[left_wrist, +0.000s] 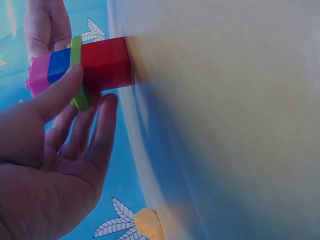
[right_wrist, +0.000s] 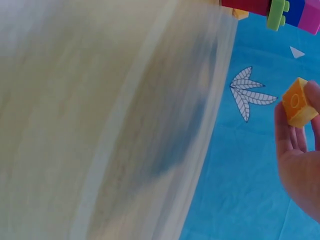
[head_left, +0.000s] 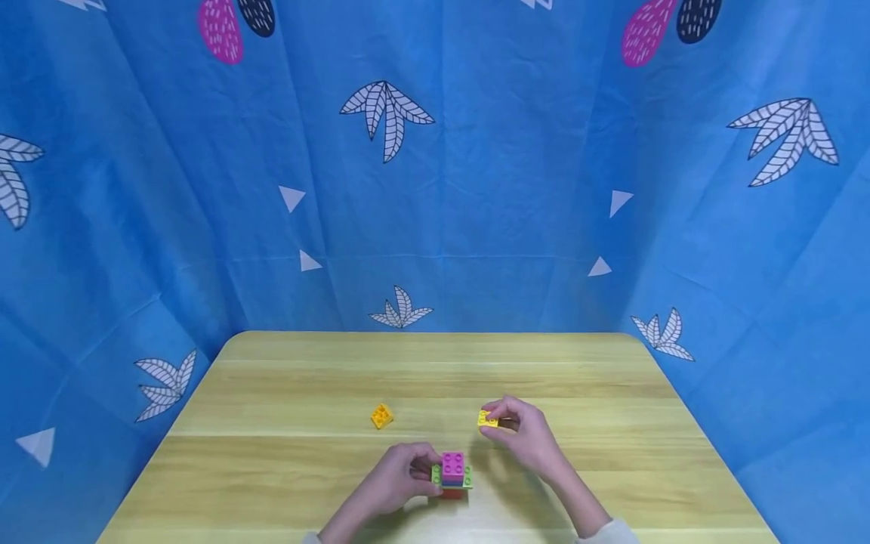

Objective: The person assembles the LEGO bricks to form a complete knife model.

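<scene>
- Nearest, a toy building-brick stack [head_left: 453, 467] stands upright on the tabletop [head_left: 285, 393]: red, green, blue, magenta from bottom up.
- The left hand [head_left: 396, 477] pinches its green layer [head_left: 436, 474] between thumb and fingers.
- Farther, the right hand [head_left: 528, 434] grips a yellow studded brick [head_left: 484, 419] above the tabletop.
- Beyond the left hand, an orange-yellow brick [head_left: 382, 415] rests on the tabletop.
- Behind hangs a blue leaf-print curtain [head_left: 448, 204].

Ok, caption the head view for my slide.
Left hand holds a multicoloured plastic brick tower; right hand pinches a yellow plastic brick.
</scene>
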`<state>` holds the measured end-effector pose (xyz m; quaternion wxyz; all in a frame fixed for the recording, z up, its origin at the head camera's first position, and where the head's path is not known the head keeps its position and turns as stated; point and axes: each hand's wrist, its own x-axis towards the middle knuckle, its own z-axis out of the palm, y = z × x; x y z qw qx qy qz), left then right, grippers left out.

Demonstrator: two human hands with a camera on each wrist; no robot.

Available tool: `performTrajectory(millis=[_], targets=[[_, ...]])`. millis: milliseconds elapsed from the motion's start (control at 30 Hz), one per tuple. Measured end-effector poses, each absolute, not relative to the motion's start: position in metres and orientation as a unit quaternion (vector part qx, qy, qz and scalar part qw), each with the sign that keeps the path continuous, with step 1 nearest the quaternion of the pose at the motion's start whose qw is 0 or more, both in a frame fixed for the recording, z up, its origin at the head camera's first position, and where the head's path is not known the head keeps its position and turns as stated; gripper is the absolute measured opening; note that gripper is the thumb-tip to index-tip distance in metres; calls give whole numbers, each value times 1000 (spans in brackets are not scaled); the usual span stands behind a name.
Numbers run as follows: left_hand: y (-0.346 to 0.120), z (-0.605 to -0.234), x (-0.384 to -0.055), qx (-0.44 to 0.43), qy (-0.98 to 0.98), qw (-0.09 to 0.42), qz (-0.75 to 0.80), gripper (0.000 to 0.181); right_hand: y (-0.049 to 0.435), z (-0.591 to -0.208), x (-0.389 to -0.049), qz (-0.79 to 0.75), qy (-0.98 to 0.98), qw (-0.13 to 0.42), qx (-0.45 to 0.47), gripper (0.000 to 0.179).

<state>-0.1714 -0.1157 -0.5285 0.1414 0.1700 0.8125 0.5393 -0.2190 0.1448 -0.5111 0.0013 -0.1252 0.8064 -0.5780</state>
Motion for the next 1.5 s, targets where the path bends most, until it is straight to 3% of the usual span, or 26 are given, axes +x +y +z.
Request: performTrajectory(millis=[800, 1500], targets=[[-114, -529, -174, 177, 814, 140, 536, 30, 130, -507, -193, -588, 778, 38, -219, 19], [-116, -527, -174, 187, 822, 133, 521, 25, 115, -509, -184, -573, 767, 14, -289, 19]])
